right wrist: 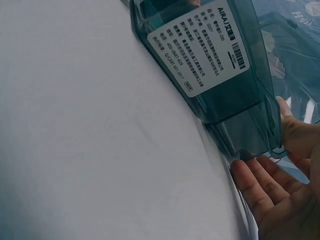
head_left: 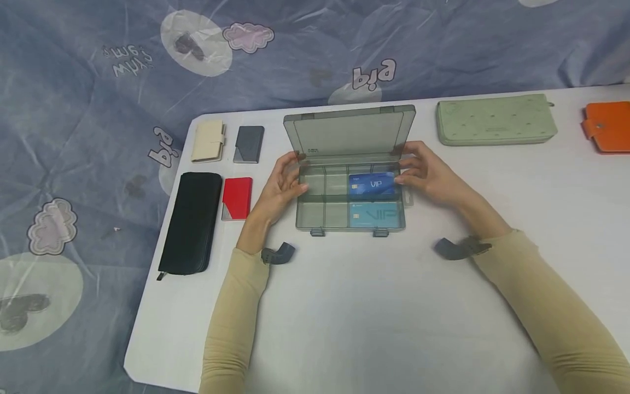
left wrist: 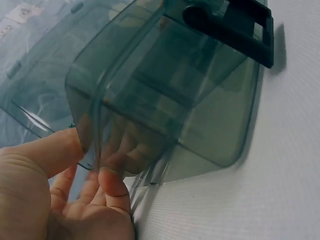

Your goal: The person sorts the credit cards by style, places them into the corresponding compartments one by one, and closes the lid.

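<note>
A translucent grey-green compartment box [head_left: 336, 212] stands on the white table with its lid [head_left: 350, 131] raised and tilted back. In its right-hand compartments lie a dark blue VIP card [head_left: 369, 185] and a light blue VIP card [head_left: 369, 216]. My left hand [head_left: 281, 189] grips the box's left side, thumb over the rim and fingers curled behind. At the right side, my right hand [head_left: 429, 175] holds the box with its thumb at the rim. A printed white label [right wrist: 200, 50] shows on the box's side in the right wrist view.
Left on the table are a cream card holder [head_left: 208, 141], a dark grey card case [head_left: 248, 144], a red card case [head_left: 237, 198] and a black zip wallet [head_left: 191, 223]. At the back right lie a green wallet [head_left: 497, 120] and an orange wallet [head_left: 608, 127].
</note>
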Available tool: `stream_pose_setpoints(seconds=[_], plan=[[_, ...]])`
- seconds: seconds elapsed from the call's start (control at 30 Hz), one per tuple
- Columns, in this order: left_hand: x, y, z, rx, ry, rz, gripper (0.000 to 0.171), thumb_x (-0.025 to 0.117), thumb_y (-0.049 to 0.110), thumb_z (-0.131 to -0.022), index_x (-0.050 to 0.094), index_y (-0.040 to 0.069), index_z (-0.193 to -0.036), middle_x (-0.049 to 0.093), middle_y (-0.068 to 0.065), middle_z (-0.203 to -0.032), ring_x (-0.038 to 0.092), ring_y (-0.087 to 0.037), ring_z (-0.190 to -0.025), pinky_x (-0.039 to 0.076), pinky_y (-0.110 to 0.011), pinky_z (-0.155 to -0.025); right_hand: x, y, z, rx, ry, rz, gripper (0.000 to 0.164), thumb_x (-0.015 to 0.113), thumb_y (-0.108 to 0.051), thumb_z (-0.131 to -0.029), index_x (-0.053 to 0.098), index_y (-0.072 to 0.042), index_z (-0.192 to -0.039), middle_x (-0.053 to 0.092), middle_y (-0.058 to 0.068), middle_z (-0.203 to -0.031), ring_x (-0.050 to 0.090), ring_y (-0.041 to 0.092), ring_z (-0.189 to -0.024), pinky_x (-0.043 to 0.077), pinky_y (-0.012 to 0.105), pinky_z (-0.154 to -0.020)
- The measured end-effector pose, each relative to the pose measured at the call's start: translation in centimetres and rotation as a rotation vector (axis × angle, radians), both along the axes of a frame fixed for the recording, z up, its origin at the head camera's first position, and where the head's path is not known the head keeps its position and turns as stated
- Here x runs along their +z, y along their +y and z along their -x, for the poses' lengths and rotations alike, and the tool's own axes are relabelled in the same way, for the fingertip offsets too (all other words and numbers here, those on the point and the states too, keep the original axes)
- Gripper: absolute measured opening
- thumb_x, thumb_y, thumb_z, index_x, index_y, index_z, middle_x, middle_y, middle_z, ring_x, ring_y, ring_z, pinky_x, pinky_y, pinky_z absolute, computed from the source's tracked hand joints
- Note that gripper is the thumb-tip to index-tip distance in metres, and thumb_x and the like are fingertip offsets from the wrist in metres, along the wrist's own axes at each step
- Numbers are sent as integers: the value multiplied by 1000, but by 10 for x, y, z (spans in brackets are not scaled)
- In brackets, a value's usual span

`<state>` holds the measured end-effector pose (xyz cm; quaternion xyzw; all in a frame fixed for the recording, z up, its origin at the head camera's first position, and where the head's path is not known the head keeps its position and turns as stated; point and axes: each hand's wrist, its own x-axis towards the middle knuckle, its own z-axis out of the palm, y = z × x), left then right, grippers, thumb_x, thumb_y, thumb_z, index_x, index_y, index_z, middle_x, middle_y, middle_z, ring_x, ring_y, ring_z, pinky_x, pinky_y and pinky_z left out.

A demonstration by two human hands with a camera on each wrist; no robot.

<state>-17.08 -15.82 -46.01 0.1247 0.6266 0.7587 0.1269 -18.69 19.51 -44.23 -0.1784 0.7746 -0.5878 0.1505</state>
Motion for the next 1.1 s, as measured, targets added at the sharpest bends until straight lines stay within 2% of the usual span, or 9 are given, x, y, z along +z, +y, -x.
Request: stream_pose_setpoints(seconds=[0.13, 0.23, 0.33, 0.5, 0.7, 0.87, 0.97, 1.1], plan=[[-4, -1, 0, 2, -25, -23, 74, 56, -16, -81, 26, 16, -140, 34, -9, -144, 34, -21, -134, 24, -36, -111, -1, 2, 1, -4, -20, -14, 49, 62, 1, -86, 34, -5, -126, 48, 11, -119, 53, 11, -103, 46, 15, -82], [-4, -2, -1, -6, -26, -32, 74, 57, -18, -80, 27, 15, -139, 35, -12, -142, 34, -23, -134, 26, -37, -110, -3, 3, 1, 8, -17, 15, 43, 62, 3, -85, 35, -2, -118, 48, 8, -113, 55, 10, -100, 47, 16, -80], [-4, -2, -2, -8, -15, -37, 75, 59, -19, -78, 29, 16, -138, 37, -13, -141, 35, -23, -133, 32, -33, -106, -4, 4, 2, 43, 4, 64, 45, 62, 5, -84, 36, 0, -121, 46, 9, -119, 53, 13, -102, 47, 16, -82], [-4, -3, -2, -13, -8, -51, 76, 59, -20, -76, 31, 16, -137, 37, -13, -140, 35, -22, -132, 38, -25, -93, -5, 6, 4, 84, 26, 101, 54, 62, 7, -83, 38, -2, -130, 45, 13, -126, 53, 15, -108, 46, 17, -87], [-4, -2, -2, -11, 0, -21, 71, 60, -17, -78, 33, 16, -134, 40, -12, -140, 36, -23, -133, 35, -27, -102, -4, 10, 4, 120, 0, 124, 60, 60, 8, -84, 36, -10, -136, 46, 13, -123, 55, 17, -104, 48, 18, -84], [-4, -1, -3, -4, -11, -31, 69, 60, -17, -78, 32, 11, -135, 41, -9, -142, 37, -26, -132, 34, -31, -102, -5, 12, 5, 148, -19, 164, 54, 58, 10, -85, 37, -8, -132, 40, 6, -128, 55, 18, -102, 49, 18, -81], [-4, -1, -4, 12, -27, -12, 69, 62, -15, -78, 33, 14, -134, 43, -7, -140, 37, -22, -133, 32, -30, -106, -6, 12, 5, 161, -27, 187, 54, 58, 9, -85, 38, -9, -132, 42, 6, -128, 55, 19, -106, 49, 21, -84], [-4, -2, -5, 15, -32, -10, 70, 63, -14, -78, 33, 15, -135, 43, -6, -138, 40, -22, -129, 38, -24, -99, -6, 12, 6, 166, -35, 201, 54, 58, 8, -85, 37, -8, -133, 43, 8, -126, 55, 20, -106, 49, 21, -83]])
